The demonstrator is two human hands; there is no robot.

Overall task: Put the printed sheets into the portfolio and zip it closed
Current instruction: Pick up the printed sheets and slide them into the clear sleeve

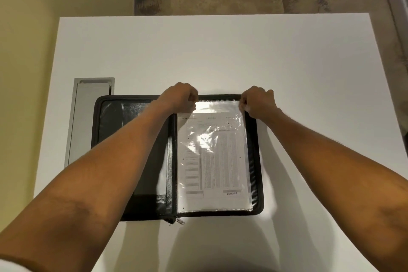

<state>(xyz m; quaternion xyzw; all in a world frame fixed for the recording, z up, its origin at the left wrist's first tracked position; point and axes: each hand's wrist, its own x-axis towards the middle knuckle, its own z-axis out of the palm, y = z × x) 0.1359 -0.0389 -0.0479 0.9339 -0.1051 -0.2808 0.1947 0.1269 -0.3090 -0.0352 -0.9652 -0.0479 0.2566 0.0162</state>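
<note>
Two hands work at the far edge of the open portfolio (176, 157), which lies flat near the left and near edges of the white worktop (309, 73). The left hand (182, 97) and the right hand (257, 101) are each closed in a pinch on the top corners of the clear plastic sleeve (218, 106) on the right half. The printed sheets (212, 157) are already inside this sleeve, nearly to its bottom.

I judge the sleeve thin, soft and slippery, with strong glare; it wrinkles easily, so the top corners are the good place for the grip. The paper is light and bends easily. The portfolio cover looks like stiff black leather, and the zip puller (179, 221) rests at the near edge by the spine.

Only the word "ENTERED" (231, 193) can be read; the other print is too small
</note>
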